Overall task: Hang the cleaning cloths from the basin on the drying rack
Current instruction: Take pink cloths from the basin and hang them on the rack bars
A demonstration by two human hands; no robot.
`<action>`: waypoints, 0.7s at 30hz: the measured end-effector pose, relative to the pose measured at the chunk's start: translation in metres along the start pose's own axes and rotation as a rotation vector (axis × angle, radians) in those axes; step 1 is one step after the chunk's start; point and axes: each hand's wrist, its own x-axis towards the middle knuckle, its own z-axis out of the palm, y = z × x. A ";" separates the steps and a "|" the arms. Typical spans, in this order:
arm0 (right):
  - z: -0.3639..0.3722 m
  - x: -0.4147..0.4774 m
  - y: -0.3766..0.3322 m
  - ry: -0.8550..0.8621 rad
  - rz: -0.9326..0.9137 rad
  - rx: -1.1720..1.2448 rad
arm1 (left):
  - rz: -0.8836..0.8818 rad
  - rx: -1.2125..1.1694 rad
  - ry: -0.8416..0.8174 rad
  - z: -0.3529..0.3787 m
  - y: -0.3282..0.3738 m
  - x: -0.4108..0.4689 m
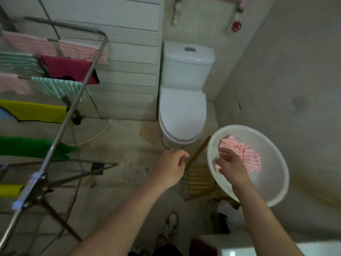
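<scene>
Pick-up step: the right hand [230, 164], fingers spread wide, reaches the pink striped cloth [249, 156] in the white basin [275, 189]. The left hand [171, 167] is loosely curled and empty. Next likely calls for pinching the cloth.

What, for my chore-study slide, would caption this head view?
Right hand reaches into the white basin for a pink cloth; drying rack at left.

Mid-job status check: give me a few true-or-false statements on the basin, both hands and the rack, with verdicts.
A pink striped cloth lies in the white basin. True.
The left hand holds a cloth. False: it holds nothing.
The right hand reaches into the basin, at the cloth. True.
The drying rack is bare. False: several cloths hang on it.
The toilet lid is up. False: it is down.
</scene>
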 end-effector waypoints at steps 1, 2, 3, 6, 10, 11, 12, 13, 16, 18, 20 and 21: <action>-0.009 0.006 0.013 -0.007 0.047 -0.016 | 0.025 0.036 -0.025 0.013 0.005 0.007; -0.019 0.014 0.025 -0.004 0.090 -0.034 | 0.065 0.068 -0.052 0.027 0.012 0.015; -0.032 0.022 0.040 0.003 0.140 -0.042 | 0.099 0.114 -0.098 0.047 0.022 0.026; -0.054 0.044 0.080 -0.012 0.200 -0.153 | 0.214 0.247 -0.235 0.089 0.042 0.048; -0.073 0.073 0.120 -0.122 0.113 -0.427 | 0.270 0.473 -0.431 0.144 0.053 0.078; -0.074 0.080 0.128 -0.169 0.086 -0.545 | 0.278 0.537 -0.469 0.156 0.054 0.084; -0.072 0.086 0.137 -0.233 0.066 -0.664 | 0.281 0.591 -0.493 0.162 0.054 0.086; -0.072 0.097 0.152 -0.279 0.075 -0.752 | 0.290 0.631 -0.518 0.173 0.054 0.092; -0.070 0.127 0.196 -0.354 0.102 -0.880 | 0.260 0.673 -0.554 0.194 0.059 0.110; -0.070 0.128 0.191 -0.330 0.057 -0.886 | 0.205 0.642 -0.532 0.201 0.058 0.123; -0.079 0.130 0.183 -0.190 0.069 -0.831 | 0.148 0.584 -0.500 0.213 0.060 0.144; -0.081 0.134 0.181 -0.120 0.097 -0.832 | 0.103 0.540 -0.482 0.216 0.061 0.153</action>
